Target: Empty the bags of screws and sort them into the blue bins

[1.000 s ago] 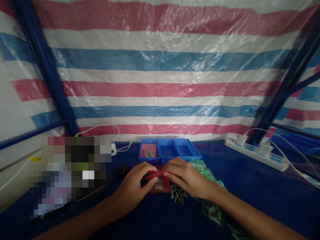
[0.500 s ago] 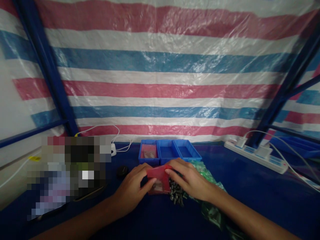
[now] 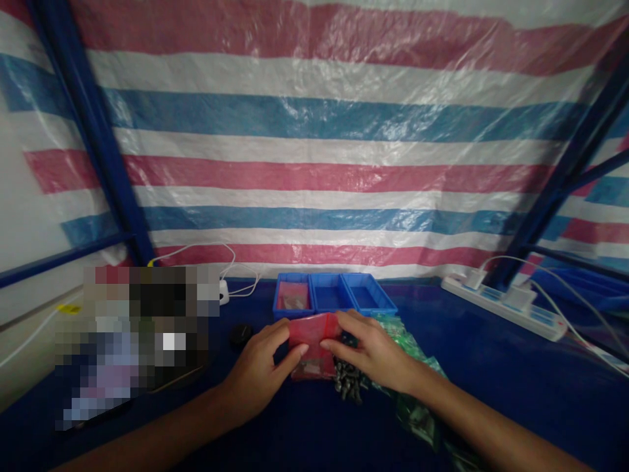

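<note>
The fingertips of the left hand (image 3: 263, 364) and right hand (image 3: 368, 344) pinch a red plastic bag (image 3: 315, 333) by its sides, mid-table. Small metal parts (image 3: 350, 381) lie just right of it, blue trays (image 3: 329, 293) on the far side.

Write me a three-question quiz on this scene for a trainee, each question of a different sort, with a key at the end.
1. True or false: the left hand and the right hand both hold the red bag.

2. Multiple choice: seen from the person's place, which of the three blue bins at the back has a red item inside?
A) right
B) middle
C) left

3. Fill in: seen from the person's place, the pile of metal parts lies just to the ____ of the red bag.

Key:
1. True
2. C
3. right
</note>
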`<action>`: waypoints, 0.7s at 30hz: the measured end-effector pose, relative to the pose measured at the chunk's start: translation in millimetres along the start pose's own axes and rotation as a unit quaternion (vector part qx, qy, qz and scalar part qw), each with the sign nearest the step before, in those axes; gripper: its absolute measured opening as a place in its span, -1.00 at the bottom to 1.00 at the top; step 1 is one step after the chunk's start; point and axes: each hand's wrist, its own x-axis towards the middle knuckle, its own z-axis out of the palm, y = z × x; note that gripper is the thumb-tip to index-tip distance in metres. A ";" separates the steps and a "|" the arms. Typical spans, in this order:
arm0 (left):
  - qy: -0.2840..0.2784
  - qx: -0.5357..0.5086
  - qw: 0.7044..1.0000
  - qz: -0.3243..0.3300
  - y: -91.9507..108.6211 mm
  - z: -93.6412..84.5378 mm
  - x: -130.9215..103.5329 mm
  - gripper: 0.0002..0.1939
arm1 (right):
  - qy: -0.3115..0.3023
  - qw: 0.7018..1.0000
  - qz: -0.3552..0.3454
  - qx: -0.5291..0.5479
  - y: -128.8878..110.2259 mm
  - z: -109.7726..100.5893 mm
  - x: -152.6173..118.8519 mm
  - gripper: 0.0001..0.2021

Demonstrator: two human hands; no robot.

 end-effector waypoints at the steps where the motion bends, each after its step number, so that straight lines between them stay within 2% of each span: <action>1: 0.000 -0.008 1.000 -0.004 0.9 -0.3 0.5 -0.81 | -0.001 1.000 -0.002 0.008 -0.1 0.2 0.5 -0.77; 7: -0.004 -0.046 0.999 -0.014 5.0 -1.4 2.3 -0.81 | -0.001 1.000 -0.004 0.022 0.0 0.4 1.1 -0.79; 21: -0.011 -0.061 0.998 -0.010 8.0 -2.1 2.7 -0.80 | -0.015 1.000 -0.002 0.014 1.2 0.7 -0.1 -0.78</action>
